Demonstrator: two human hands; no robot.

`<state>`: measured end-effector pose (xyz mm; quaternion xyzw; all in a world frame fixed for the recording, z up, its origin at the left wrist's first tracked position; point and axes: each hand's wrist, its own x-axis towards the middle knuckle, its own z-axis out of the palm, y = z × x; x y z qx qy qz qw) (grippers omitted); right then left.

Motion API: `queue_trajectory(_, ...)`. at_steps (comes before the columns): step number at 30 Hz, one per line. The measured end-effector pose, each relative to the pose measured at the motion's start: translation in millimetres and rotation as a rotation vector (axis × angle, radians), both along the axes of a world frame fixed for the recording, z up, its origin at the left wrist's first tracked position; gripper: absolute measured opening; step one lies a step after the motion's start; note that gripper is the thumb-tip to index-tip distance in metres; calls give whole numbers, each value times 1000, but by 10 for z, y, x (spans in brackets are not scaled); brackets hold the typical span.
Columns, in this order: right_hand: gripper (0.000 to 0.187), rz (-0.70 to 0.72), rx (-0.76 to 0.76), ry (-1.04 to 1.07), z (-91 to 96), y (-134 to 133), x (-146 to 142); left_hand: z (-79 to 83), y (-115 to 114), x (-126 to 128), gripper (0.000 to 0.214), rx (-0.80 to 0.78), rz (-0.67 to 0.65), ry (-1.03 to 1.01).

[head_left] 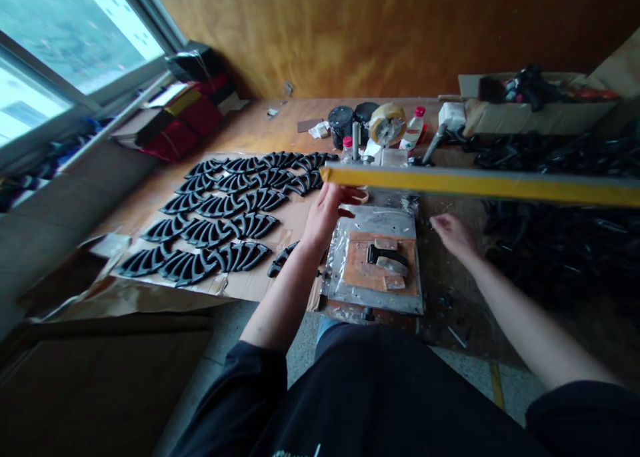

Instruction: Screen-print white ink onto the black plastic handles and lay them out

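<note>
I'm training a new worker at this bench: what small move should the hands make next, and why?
Probably the empty right hand should lift the black curved part off the orange pad on the silver metal plate. The yellow-edged bar sits raised above it, the left hand is up at that bar, and similar black parts lie in rows on the cardboard sheet.

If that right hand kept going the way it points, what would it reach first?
The right hand would probably reach the upper right corner of the silver metal plate first, though depth is hard to judge.
</note>
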<state>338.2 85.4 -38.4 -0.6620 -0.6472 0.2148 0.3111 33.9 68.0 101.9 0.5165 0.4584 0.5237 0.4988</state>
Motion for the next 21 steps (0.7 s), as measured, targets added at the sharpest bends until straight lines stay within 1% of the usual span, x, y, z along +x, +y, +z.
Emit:
queue_trajectory(2,22,167,18,-60,-237,-250,-301,24,67,77,62,-11,30,37)
queue_trajectory(3,20,257,40,-133,-313,-351,-445,-4,53,108,63,-16,67,45)
queue_trajectory(5,15,370,49,-301,-367,-474,-661,-146,-77,154,64,-59,121,37)
queue_trajectory(6,12,387,20,-368,-348,-497,-728,-256,-186,171,64,-123,94,35)
queue_trajectory(7,11,379,-28,-404,-306,-499,-776,-385,-315,187,65,-220,17,39)
queue_trajectory(9,9,361,-98,-406,-187,-478,-852,-663,-593,221,66,-461,-204,57)
queue_trajectory(10,9,358,-99,-385,-124,-474,-901,-794,-720,242,66,-564,-287,54)
queue_trajectory(11,8,362,-76,-360,-65,-487,-967,-909,-828,264,66,-633,-322,32)
queue_trajectory(12,8,377,-34,-335,-14,-520,-1050,-1005,-912,285,66,-664,-305,-11)
queue_trajectory(14,8,428,66,-299,66,-650,-1250,-1131,-1004,308,65,-649,-179,-132)
queue_trajectory(16,8,492,150,-265,118,-812,-1443,-1184,-1021,292,61,-616,-34,-224)
queue_trajectory(17,9,533,174,-239,137,-878,-1513,-1195,-1012,268,59,-607,28,-236)
queue_trajectory(19,10,635,177,-161,163,-936,-1556,-1214,-983,196,56,-614,109,-178)
queue_trajectory(20,10,674,159,-117,168,-921,-1516,-1231,-967,153,57,-616,118,-114)
queue_trajectory(21,9,684,133,-73,164,-877,-1433,-1258,-952,109,58,-612,110,-30)
